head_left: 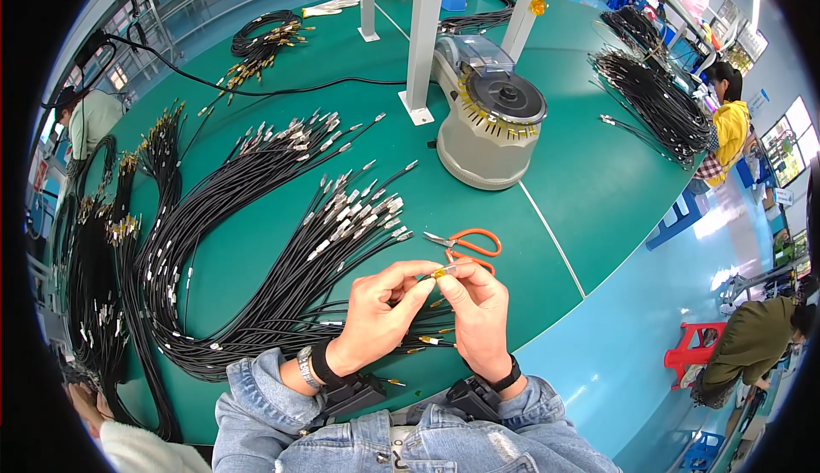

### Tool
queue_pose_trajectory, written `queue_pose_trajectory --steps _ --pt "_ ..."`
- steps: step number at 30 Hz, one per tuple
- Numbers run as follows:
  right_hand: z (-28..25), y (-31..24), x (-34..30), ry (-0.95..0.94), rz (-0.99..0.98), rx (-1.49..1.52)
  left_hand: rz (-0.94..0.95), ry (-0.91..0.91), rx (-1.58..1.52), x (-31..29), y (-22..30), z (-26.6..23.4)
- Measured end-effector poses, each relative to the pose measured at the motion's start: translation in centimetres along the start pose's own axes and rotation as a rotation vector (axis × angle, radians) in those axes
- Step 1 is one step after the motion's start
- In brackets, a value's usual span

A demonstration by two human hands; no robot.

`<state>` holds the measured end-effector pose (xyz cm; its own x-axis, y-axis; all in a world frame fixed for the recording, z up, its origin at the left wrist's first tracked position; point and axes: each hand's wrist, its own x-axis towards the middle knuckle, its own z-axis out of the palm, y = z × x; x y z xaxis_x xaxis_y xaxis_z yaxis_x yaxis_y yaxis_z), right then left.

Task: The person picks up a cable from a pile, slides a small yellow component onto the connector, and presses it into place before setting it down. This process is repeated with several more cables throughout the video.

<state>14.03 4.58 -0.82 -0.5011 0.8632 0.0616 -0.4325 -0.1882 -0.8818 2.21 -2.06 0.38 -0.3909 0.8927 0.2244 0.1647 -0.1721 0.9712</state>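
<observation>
My left hand [377, 315] and my right hand [481, 312] meet over the near part of the table, thumbs and forefingers pinched together. Between the fingertips is a small yellow piece [440, 273], with something thin and clear or silvery beside it; fingers cover most of it, so its exact kind cannot be made out. Just beyond lies a pair of scissors [480, 239] with orange handles, partly behind my right fingers. To the left, a thick bundle of black cables [265, 289] with silvery ends fans toward my hands. Several gold-tipped cable ends [431, 339] show below and between my wrists.
A round grey tape dispenser [491, 144] with yellow strips stands beyond the scissors, beside white metal posts [421, 63]. More black cable bundles lie at the far left [269, 37] and right [653, 102] of the green table [589, 200]. Other people work around; a red stool [690, 349] stands right.
</observation>
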Motion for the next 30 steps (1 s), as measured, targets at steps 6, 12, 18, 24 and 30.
queue_pose_trajectory --steps 6,12,18,24,30 --pt "0.2 -0.2 0.1 -0.004 -0.132 -0.133 0.128 0.046 0.210 0.2 0.8 0.0" --pt "0.3 -0.7 -0.1 0.005 -0.212 -0.243 0.300 0.063 0.433 0.1 0.5 0.0" --pt "0.5 -1.0 -0.4 0.002 -0.242 -0.318 0.262 0.036 0.455 -0.1 0.8 -0.1" --pt "0.5 -1.0 -0.4 0.016 -0.212 -0.274 0.236 0.012 0.397 -0.4 0.8 0.0" --pt "1.1 -1.5 -0.4 0.027 -0.040 -0.107 -0.044 -0.180 0.014 -0.1 1.3 -1.0"
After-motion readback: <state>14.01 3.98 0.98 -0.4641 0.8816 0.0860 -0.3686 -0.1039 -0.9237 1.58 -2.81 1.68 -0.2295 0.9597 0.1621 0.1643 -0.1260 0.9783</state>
